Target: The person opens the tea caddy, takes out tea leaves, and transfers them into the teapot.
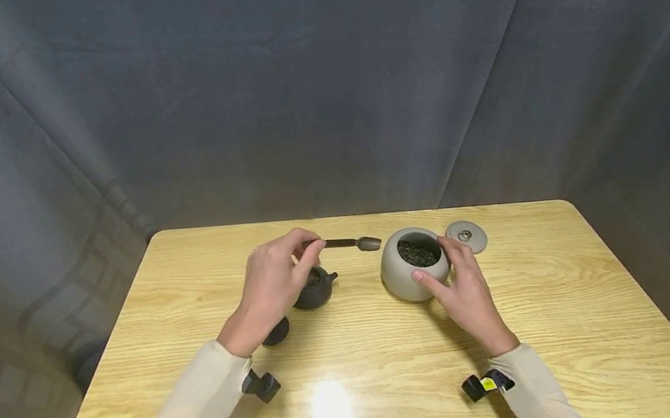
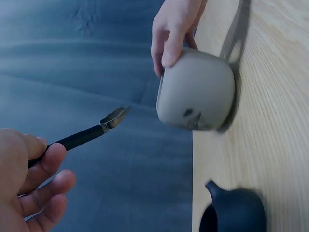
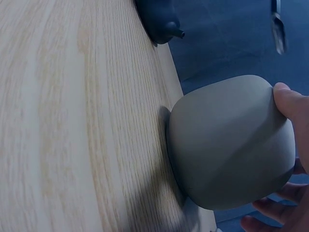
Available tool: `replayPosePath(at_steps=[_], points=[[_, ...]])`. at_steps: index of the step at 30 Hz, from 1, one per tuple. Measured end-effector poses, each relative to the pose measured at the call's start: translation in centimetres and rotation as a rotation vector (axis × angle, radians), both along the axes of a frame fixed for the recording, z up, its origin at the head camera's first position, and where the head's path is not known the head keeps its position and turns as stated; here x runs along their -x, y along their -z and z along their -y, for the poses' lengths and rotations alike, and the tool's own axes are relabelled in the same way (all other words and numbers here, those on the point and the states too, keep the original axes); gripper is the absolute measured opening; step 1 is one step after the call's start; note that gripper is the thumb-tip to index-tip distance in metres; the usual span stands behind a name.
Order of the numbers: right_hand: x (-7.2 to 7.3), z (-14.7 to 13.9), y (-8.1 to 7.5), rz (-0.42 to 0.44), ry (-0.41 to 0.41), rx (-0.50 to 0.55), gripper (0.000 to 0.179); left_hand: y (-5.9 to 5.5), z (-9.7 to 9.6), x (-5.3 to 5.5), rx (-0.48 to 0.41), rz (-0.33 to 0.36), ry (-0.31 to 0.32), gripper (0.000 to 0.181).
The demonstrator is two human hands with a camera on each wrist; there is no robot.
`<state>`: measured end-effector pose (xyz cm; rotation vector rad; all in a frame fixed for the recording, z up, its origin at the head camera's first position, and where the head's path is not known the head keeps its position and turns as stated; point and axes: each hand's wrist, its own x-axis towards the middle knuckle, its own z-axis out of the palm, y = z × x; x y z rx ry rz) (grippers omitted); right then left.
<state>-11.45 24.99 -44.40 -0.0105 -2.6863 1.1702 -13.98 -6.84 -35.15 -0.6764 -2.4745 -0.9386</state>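
My left hand (image 1: 280,271) pinches the dark handle of a tea scoop (image 1: 354,243) between thumb and fingers, above a small black teapot (image 1: 321,293). The scoop's metal bowl (image 2: 115,117) points toward a round grey tea jar (image 1: 401,279), apart from it. Dark tea leaves (image 1: 417,254) lie inside the jar's wide mouth. Around the jar's right side and rim my right hand (image 1: 464,287) grips, thumb at the near rim and fingers at the far side. In the right wrist view the jar (image 3: 231,145) hides part of those fingers.
The jar's grey lid (image 1: 476,238) lies behind the jar to the right. A small black round piece (image 1: 277,332), partly behind my left wrist, sits near the teapot. The wooden table (image 1: 392,392) ends at a grey curtain (image 1: 303,96).
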Motion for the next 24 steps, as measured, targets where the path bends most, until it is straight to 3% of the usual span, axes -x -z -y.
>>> replayPosePath(at_steps=[6,12,17,24], points=[[0.0,0.0,0.1,-0.003,0.001,0.003,0.087,-0.5,-3.3,0.6,0.035,-0.011,0.049,0.015],[0.0,0.0,0.0,-0.001,0.003,-0.001,0.087,0.1,-6.0,1.2,0.092,-0.023,0.071,0.016],[-0.1,0.0,-0.1,0.01,0.003,0.0,0.087,0.6,-7.5,1.8,0.199,-0.091,0.083,0.02],[-0.1,0.0,0.2,0.011,0.0,-0.006,0.088,1.1,-8.7,2.6,0.298,-0.106,0.103,0.021]])
